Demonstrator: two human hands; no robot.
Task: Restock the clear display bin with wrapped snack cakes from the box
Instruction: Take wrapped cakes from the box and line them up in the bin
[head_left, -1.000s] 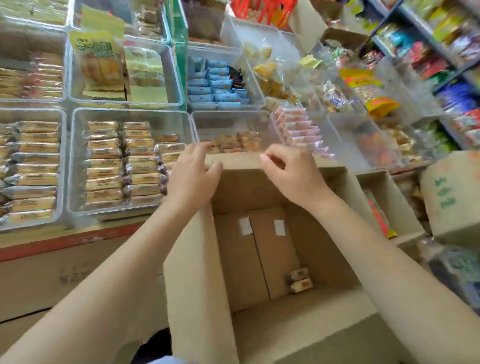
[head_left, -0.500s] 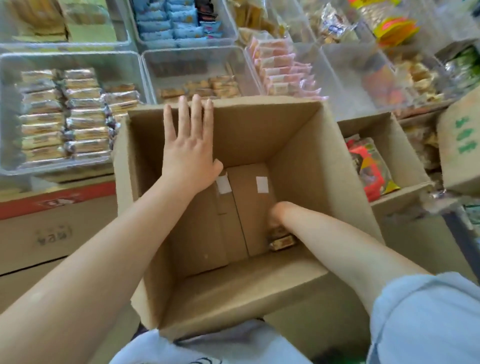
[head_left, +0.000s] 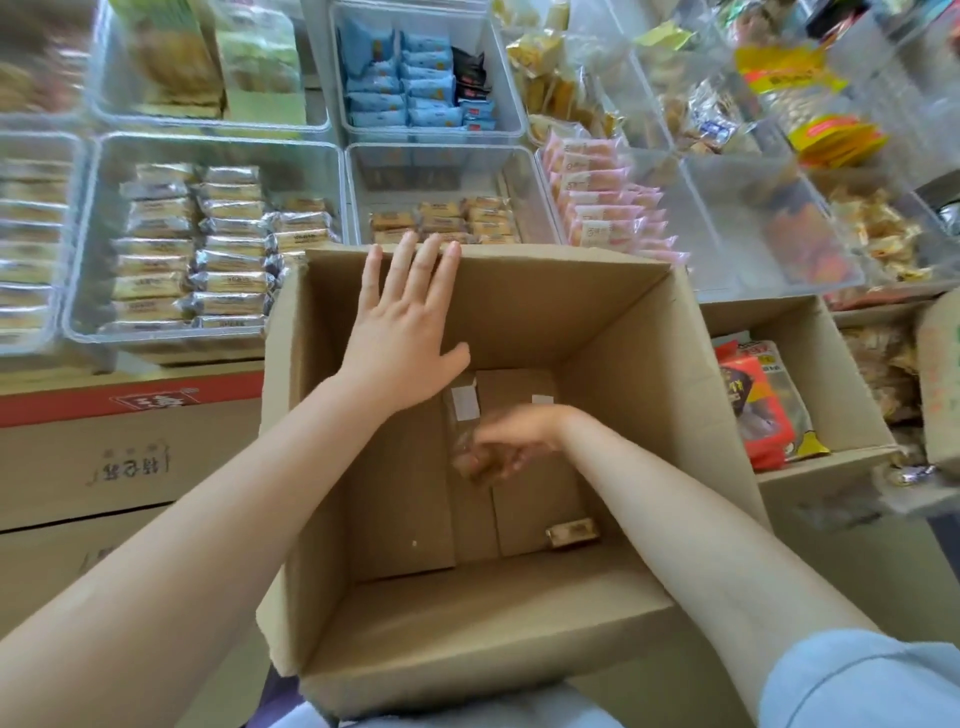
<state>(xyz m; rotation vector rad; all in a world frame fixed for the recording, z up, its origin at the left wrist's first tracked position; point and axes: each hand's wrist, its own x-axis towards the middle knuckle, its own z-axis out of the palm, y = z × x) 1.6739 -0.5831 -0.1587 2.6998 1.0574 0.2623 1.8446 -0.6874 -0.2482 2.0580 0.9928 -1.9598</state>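
Snack cake (head_left: 571, 532) lies on the box (head_left: 613, 322) floor, long axis crosswise, toward the wearer from the blurred right hand (head_left: 498, 441), which pinches another cake. Left hand (head_left: 402, 332) presses spread against the box's far wall.

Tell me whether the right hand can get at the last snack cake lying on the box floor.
Probably yes. The right hand, blurred, already holding a cake, is deep inside the box; the remaining snack cake lies uncovered near it. The left hand rests flat on the far wall, clear of the way.
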